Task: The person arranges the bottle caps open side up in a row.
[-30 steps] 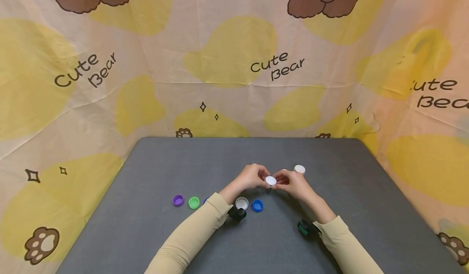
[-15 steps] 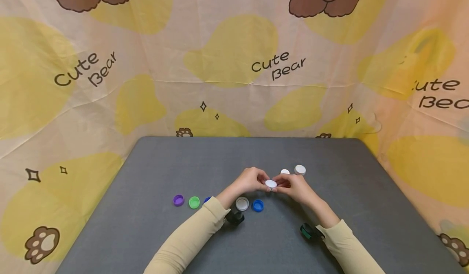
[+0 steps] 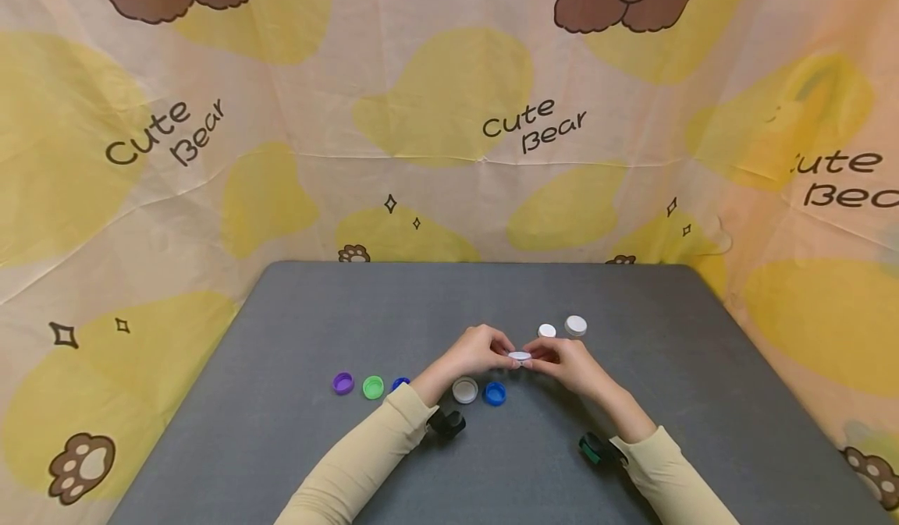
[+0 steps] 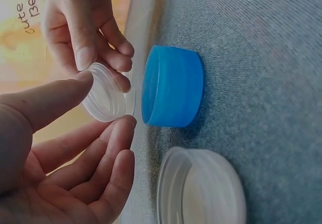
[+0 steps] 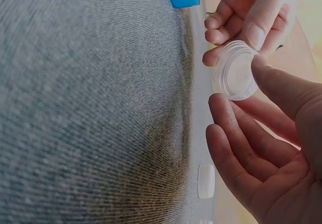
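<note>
Both hands hold one translucent white bottle cap (image 3: 520, 356) between them, raised over the middle of the table. My left hand (image 3: 479, 349) pinches its left side with thumb and fingers, while my right hand (image 3: 565, 361) pinches the right side. The wrist views show the hollow, ridged inside of this cap (image 4: 103, 93), with both thumbs at its upper rim and fingertips at the lower one. In the head view its white top appears as a thin sliver. Nearest to the hands on the table are a blue cap (image 3: 495, 394) and a white cap (image 3: 465, 390), hollow sides up.
To the left, a purple cap (image 3: 343, 384), a green cap (image 3: 374, 388) and a dark blue cap (image 3: 401, 382) continue the row, the last partly covered by the left sleeve. Behind the right hand lie a small white cap (image 3: 547, 331) and a larger white cap (image 3: 576, 325).
Both hands have come slightly nearer the front, and the held cap has tilted so less of its top shows. The small white cap behind the right hand is now more visible.
</note>
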Motion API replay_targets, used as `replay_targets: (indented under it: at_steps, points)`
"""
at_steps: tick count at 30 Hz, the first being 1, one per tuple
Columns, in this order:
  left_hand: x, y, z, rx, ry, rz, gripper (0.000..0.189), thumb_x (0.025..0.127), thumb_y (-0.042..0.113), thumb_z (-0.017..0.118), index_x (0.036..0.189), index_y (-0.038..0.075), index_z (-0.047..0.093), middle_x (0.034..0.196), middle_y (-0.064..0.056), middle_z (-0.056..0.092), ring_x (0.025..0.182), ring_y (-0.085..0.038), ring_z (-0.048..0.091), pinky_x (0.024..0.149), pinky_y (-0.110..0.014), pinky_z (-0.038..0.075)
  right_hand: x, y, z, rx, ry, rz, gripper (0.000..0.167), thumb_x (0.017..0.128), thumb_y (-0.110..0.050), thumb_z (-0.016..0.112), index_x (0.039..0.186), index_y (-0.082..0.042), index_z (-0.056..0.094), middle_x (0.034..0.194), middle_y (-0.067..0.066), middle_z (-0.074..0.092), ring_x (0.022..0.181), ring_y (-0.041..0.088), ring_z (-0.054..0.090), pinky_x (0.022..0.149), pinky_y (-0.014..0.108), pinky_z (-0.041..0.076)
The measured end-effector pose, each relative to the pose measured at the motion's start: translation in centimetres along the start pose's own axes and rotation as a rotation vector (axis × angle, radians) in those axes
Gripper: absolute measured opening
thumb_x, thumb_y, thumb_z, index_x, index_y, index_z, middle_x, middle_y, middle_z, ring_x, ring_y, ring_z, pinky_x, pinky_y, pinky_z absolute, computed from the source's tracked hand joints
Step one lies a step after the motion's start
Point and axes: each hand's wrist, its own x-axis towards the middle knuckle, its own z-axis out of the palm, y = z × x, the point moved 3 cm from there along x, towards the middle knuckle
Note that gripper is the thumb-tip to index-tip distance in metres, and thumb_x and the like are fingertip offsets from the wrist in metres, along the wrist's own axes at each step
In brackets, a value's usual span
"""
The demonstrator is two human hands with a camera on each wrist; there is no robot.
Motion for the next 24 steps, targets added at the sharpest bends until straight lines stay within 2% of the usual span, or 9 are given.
replay_targets:
  at_steps: [12,18,24]
  points:
    - [-0.20,-0.10,0.10,0.001,-0.001,0.023,0.019,0.082,0.029,0.074,0.090,0.012,0.075,0.076,0.004,0.070,0.061,-0.002,0.055,0.055,-0.018,0.042,-0.35,0.10,0.05,-0.007,-0.003,-0.009,0.018,0.088,-0.025,0.067,0.101,-0.013,0.071,0.085,-0.005,0.071,0.070,0.002,0.060,0.065,0.021,0.050]
    - [-0.51,-0.06,0.16,-0.063,-0.031,0.020,0.020,0.084,0.032,0.072,0.091,0.013,0.074,0.078,0.000,0.072,0.065,-0.013,0.066,0.055,-0.020,0.044,-0.52,0.06,-0.01,0.008,-0.029,0.010,0.016,0.090,-0.023,0.066,0.101,-0.014,0.070,0.083,-0.002,0.071,0.070,0.006,0.062,0.067,0.021,0.050]
    - [-0.79,-0.05,0.27,-0.100,-0.014,0.019,0.019,0.085,0.032,0.071,0.090,0.014,0.075,0.076,-0.001,0.072,0.067,-0.018,0.069,0.054,-0.021,0.044,-0.76,0.12,0.00,0.058,-0.055,0.062,0.018,0.093,-0.027,0.061,0.101,-0.013,0.070,0.081,-0.002,0.070,0.071,0.010,0.065,0.065,0.022,0.051]
